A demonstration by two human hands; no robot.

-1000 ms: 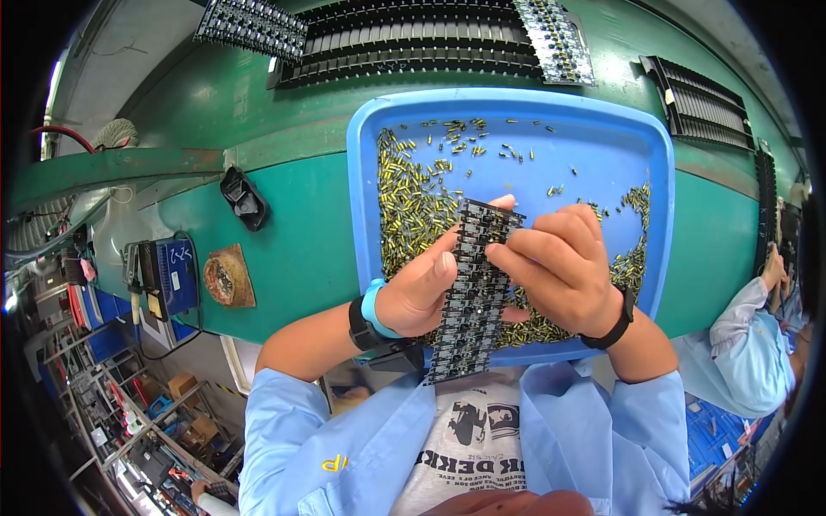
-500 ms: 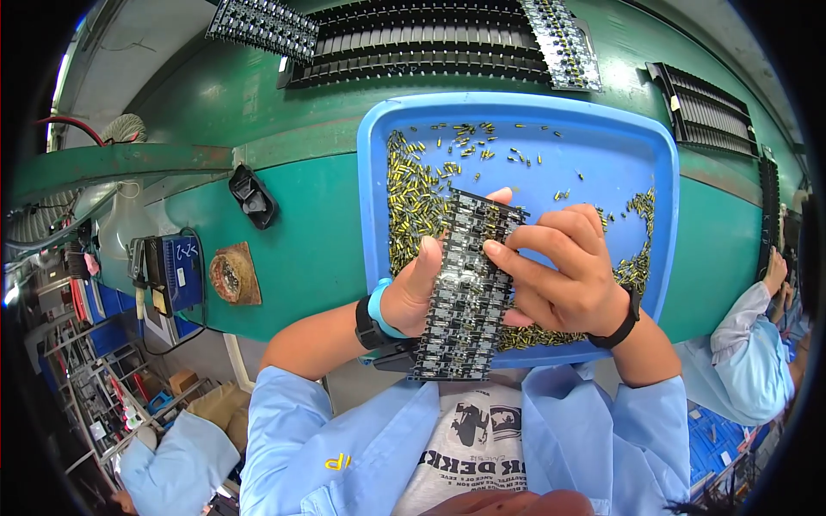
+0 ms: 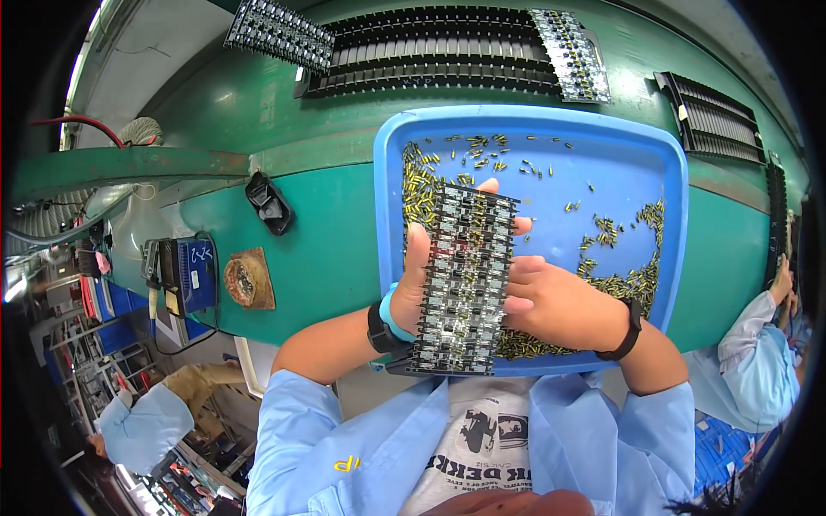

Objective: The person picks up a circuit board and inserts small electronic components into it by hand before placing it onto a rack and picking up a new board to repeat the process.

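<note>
A long black-edged panel of small circuit boards [image 3: 465, 288], dotted with yellow-and-black parts, is held upright-tilted before my chest. My left hand [image 3: 411, 284] grips it: the thumb lies along the left edge, and fingertips show past the top and right edges. My right hand [image 3: 568, 305] is at the panel's right edge, its fingers hidden behind the left fingertips and the panel. Whether it holds anything cannot be seen. Beneath both hands is a blue tray [image 3: 675, 224] with many loose yellow-and-black cylindrical parts [image 3: 422, 185], heaped at the left, right and near sides.
Black slotted racks [image 3: 439, 52] stand behind the tray, with circuit-board panels [image 3: 572, 56] across them. Another rack [image 3: 714, 116] is at far right. A black holder [image 3: 269, 204], a round brown dish [image 3: 249, 278] and a blue box [image 3: 194, 273] lie left. Co-workers [image 3: 761, 361] are at both sides.
My right hand has left the panel's face, where its fingers were pressing, and moved down to the right edge. The panel now faces me more squarely. The view has shifted slightly.
</note>
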